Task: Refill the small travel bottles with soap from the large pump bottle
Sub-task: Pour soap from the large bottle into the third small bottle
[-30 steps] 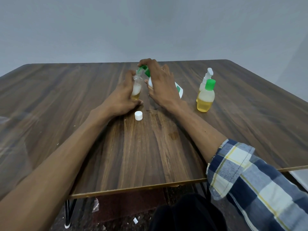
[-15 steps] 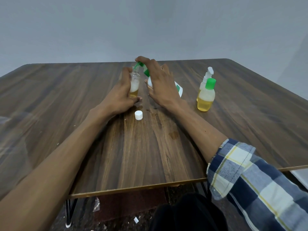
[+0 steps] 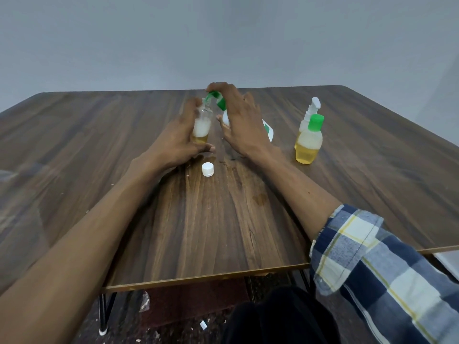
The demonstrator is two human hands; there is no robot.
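Filling step: left hand (image 3: 173, 142) grips small bottle (image 3: 201, 125). Right hand (image 3: 238, 120) presses green pump (image 3: 214, 96), fingers curled on top (big bottle mostly hidden). Next: keep spout over mouth, then put on cap (image 3: 207, 169).

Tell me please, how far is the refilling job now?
Looks done: the green-capped bottle stands closed, with yellow soap inside. In hand: the left hand holds an open small bottle, partly filled, under the green pump nozzle; the right hand presses it. Left: finish filling, then fit the white cap.
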